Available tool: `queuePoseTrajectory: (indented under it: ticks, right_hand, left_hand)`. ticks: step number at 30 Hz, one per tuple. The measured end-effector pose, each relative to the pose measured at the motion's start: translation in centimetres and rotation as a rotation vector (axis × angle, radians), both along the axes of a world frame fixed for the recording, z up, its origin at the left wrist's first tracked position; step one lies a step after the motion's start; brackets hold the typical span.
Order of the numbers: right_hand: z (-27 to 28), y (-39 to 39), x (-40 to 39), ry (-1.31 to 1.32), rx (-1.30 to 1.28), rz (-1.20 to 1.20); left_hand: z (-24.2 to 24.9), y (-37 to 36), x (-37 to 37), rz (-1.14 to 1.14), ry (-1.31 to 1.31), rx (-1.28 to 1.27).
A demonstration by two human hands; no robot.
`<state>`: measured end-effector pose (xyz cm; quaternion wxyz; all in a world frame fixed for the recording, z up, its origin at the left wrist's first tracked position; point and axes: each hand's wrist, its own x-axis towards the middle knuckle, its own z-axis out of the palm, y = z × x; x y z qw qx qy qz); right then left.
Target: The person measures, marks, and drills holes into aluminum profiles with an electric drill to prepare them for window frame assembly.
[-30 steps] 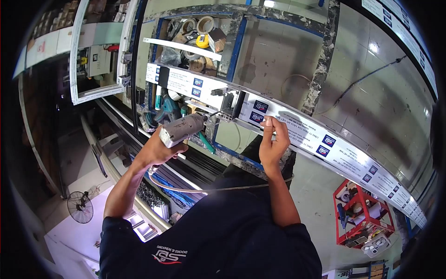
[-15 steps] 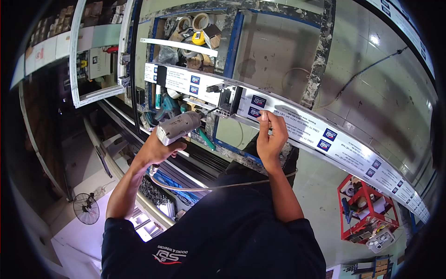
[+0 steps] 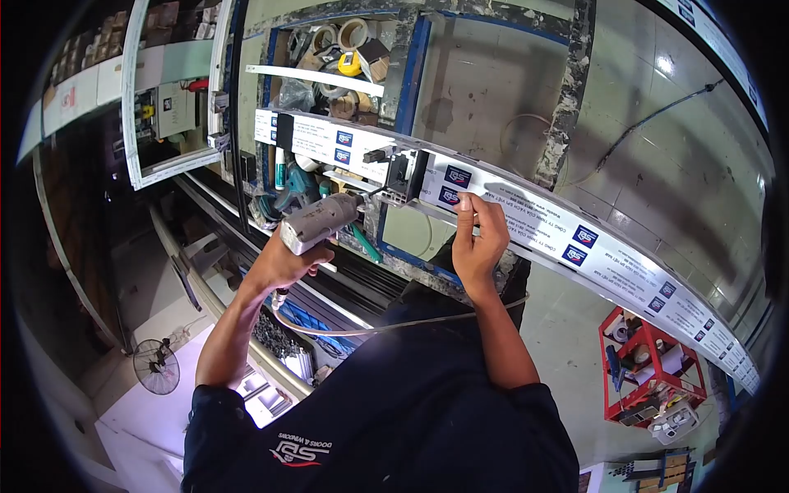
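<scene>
My left hand (image 3: 278,264) is wrapped round the grip of a metal air drill (image 3: 319,223), which has a hose (image 3: 378,330) running from its base. The drill's thin bit (image 3: 375,193) points right, its tip right at a cut-out in a long white film-covered profile (image 3: 526,215). Black fittings (image 3: 398,174) sit at that cut-out. My right hand (image 3: 481,238) has its fingers curled at the profile's near edge, thumb up against the printed film, just right of the cut-out.
The profile lies across a paint-stained blue frame (image 3: 408,74). Tape rolls (image 3: 353,34) and a yellow tape measure (image 3: 349,64) lie beyond it. Below the drill are a teal power tool (image 3: 297,187) and green-handled tool (image 3: 366,245). A red cart (image 3: 610,378) stands right, a fan (image 3: 156,366) left.
My left hand and the drill body have shifted slightly right, with the bit still at the cut-out. My right hand stays almost in place on the profile.
</scene>
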<state>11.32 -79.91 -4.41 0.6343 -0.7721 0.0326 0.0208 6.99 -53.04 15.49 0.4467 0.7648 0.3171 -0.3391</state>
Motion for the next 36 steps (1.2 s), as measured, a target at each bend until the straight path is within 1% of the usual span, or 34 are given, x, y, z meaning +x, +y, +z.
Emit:
queuePoseTrajectory:
  ticks: [3, 6, 9, 13, 16, 17, 21, 24, 25, 28, 29, 34, 36]
  right_hand:
    - [0.2, 0.0, 0.0, 0.023, 0.008, 0.01]
    - [0.5, -0.1, 0.1, 0.023, 0.028, 0.009]
    - [-0.2, -0.2, -0.2, -0.04, -0.006, 0.033]
    - [-0.7, -0.3, -0.4, -0.203, -0.076, 0.083]
    - [-0.8, -0.5, -0.5, -0.289, -0.127, 0.146]
    - [-0.8, -0.5, -0.6, -0.293, -0.139, 0.163]
    - [-0.8, -0.7, -0.8, -0.33, -0.156, 0.211]
    - [-0.9, -1.2, -0.9, -0.346, -0.181, 0.258]
    - [-1.0, -1.2, -1.0, -0.354, -0.18, 0.265]
    - [-1.1, -1.3, -1.2, -0.379, -0.175, 0.274]
    - [-1.1, -1.2, -1.1, -0.395, -0.174, 0.275]
    - [-1.1, -1.3, -1.4, -0.395, -0.195, 0.286]
    - [-1.2, -1.4, -1.5, -0.391, -0.204, 0.288]
  left_hand:
    - [0.1, 0.2, -0.1, -0.044, 0.017, 0.035]
    - [-0.2, 0.1, -0.4, -0.019, 0.025, 0.04]
    - [-0.2, 0.2, -0.5, 0.041, 0.007, -0.005]
    - [-0.3, 0.1, -0.1, 0.019, -0.02, -0.016]
    - [-0.1, 0.1, 0.1, 0.021, 0.016, -0.006]
    - [0.1, -0.4, 0.2, 0.041, 0.024, 0.031]
    - [-0.4, -0.7, -0.2, 0.14, 0.003, 0.002]
    - [-0.4, -0.8, -0.2, 0.148, 0.026, -0.022]
    - [-0.5, -1.2, -0.2, 0.185, 0.015, -0.015]
    - [-0.1, -1.6, -0.1, 0.175, 0.021, -0.008]
    - [0.4, -2.3, 0.3, 0.162, -0.024, -0.009]
    - [-1.6, 0.4, -0.1, 0.074, -0.052, -0.036]
    - [-1.1, 0.4, 0.3, 0.022, -0.064, -0.071]
